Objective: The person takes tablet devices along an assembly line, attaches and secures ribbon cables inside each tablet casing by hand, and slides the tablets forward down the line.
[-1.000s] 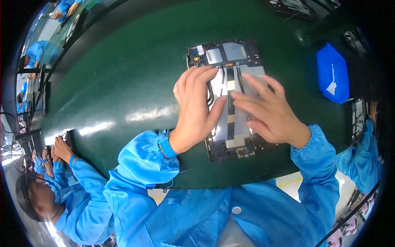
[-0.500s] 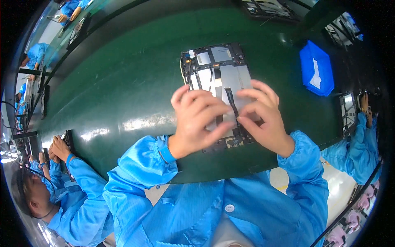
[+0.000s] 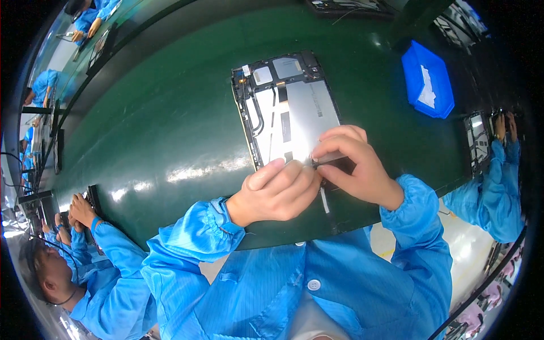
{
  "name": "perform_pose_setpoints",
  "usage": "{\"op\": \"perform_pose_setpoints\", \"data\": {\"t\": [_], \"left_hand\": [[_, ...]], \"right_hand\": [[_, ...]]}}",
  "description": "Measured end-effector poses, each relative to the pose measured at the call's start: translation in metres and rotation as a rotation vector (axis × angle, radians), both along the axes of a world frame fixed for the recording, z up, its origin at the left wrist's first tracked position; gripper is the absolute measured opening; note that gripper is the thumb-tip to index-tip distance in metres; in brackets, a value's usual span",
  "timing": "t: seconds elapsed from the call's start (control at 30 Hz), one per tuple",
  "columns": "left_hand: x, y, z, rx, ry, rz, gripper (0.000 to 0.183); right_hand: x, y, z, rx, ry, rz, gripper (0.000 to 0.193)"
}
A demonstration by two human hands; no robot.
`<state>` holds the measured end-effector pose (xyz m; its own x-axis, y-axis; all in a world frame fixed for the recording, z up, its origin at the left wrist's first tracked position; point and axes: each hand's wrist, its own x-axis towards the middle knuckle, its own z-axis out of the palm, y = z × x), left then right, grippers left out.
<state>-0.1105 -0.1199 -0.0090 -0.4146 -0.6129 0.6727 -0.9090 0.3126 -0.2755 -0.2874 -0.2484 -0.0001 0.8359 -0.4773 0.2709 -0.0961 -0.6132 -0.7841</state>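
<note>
An opened tablet (image 3: 309, 110) with bare silver battery packs and a black frame lies on the green bench, its lower end covered by my hands. Over that end, the thumb and forefinger of my right hand (image 3: 360, 167) pinch a thin black strip (image 3: 315, 163) like a flex cable. Against it my left hand (image 3: 277, 192) is closed, fingers curled and tips touching the same spot; what they grip is hidden. Below the fingertips a narrow strip with a pale section (image 3: 324, 201) hangs toward the bench's front edge.
A blue plastic bin (image 3: 428, 79) with white paper pieces stands at the right. Another device (image 3: 351, 7) lies at the far edge. To the left a co-worker in blue (image 3: 110, 277) handles a dark device. Someone else's hands (image 3: 504, 126) work at the far right beside another tablet (image 3: 477, 141).
Both hands have drawn together at the tablet's lower end, and my left fingers have curled shut. The black strip has moved down from over the battery. My view has shifted slightly.
</note>
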Motion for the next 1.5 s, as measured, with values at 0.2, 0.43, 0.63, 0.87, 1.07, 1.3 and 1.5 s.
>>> {"op": "perform_pose_setpoints", "data": {"t": [0.2,0.43,0.63,0.87,1.07,1.3,1.5], "left_hand": [[0.004,0.002,0.005,-0.012,-0.074,-0.142,0.016],[0.013,-0.023,0.015,0.248,0.657,0.011,0.012],[0.013,-0.044,0.006,0.439,0.887,0.069,0.005],[0.017,-0.045,0.0,0.429,0.849,0.077,0.005],[0.015,-0.047,-0.003,0.417,0.856,0.065,0.012],[0.018,-0.047,-0.004,0.442,0.876,0.051,0.007],[0.017,-0.047,-0.005,0.448,0.867,0.055,0.012]], "right_hand": [[0.005,-0.003,0.0,-0.088,0.038,0.003,0.005],[-0.022,-0.068,0.017,-0.366,-0.228,-0.632,0.006],[-0.105,-0.149,0.024,-1.027,0.125,-0.965,0.014],[-0.047,-0.068,0.022,-0.749,0.089,-0.43,0.012],[-0.014,0.021,0.001,-0.563,0.035,-0.112,0.022],[-0.008,0.026,-0.005,-0.557,0.053,-0.143,0.017],[-0.006,0.026,-0.002,-0.531,0.096,-0.15,0.015]]}}
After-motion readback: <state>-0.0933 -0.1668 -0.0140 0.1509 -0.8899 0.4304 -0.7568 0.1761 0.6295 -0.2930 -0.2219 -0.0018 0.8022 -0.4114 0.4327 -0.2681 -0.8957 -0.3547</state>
